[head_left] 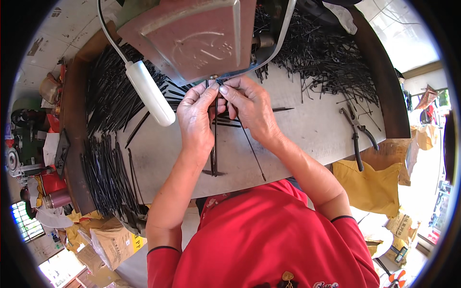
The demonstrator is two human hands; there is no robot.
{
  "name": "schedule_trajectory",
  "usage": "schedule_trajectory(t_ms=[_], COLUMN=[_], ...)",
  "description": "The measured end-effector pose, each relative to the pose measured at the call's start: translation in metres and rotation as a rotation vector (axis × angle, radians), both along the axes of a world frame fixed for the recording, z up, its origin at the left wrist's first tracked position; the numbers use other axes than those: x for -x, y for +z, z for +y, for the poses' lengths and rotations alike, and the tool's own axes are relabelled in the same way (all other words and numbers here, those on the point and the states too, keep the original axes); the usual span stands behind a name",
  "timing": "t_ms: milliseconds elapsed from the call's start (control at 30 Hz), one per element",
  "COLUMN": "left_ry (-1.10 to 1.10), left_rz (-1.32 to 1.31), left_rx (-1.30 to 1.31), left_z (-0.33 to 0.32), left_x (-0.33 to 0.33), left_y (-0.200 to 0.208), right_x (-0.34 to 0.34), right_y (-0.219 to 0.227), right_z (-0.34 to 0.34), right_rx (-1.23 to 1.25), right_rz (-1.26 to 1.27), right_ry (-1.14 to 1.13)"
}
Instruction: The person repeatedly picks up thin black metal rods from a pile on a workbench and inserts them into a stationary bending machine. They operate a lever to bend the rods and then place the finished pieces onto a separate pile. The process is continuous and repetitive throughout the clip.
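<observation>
Below the front edge of a machine with a worn reddish cover (199,41), my two hands meet at the fingertips. My left hand (196,115) is closed in a pinch on long black rods (214,144) that hang down toward the table's near edge. My right hand (252,105) pinches the top of a thinner dark rod (252,149), which slants down to the right and ends in a small knob. The rods' upper ends sit between my fingers, close to a small brass-coloured part (213,77) of the machine; their exact contact is hidden.
Bundles of black rods (108,168) lie at the left, with a tangled heap of thin hooked rods (326,57) at the back right. Pliers (356,132) rest near the right edge. A white lamp (151,93) hangs left of my hands. Raised brown walls (384,86) border the grey table (307,129).
</observation>
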State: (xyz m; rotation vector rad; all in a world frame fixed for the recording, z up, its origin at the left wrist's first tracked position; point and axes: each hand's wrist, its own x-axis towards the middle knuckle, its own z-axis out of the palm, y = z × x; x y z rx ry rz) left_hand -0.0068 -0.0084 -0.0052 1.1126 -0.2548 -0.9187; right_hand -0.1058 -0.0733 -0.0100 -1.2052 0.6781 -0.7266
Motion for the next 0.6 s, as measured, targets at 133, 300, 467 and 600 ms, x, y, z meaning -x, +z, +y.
schedule_trajectory(t_ms=[133, 300, 467, 600], left_ry=[0.021, 0.019, 0.009, -0.054], left_rz=[0.024, 0.019, -0.003, -0.038], left_rx=[0.006, -0.003, -0.034, -0.103], left_z=[0.001, 0.002, 0.000, 0.001], left_x=[0.003, 0.003, 0.001, -0.007], left_y=[0.002, 0.002, 0.003, 0.008], right_x=[0.000, 0.000, 0.002, 0.004], right_y=[-0.003, -0.001, 0.007, 0.010], right_z=[0.001, 0.001, -0.002, -0.003], right_rx=[0.033, 0.023, -0.027, -0.009], right_rz=[-0.022, -0.004, 0.045, 0.065], right_ry=[-0.007, -0.023, 0.008, 0.047])
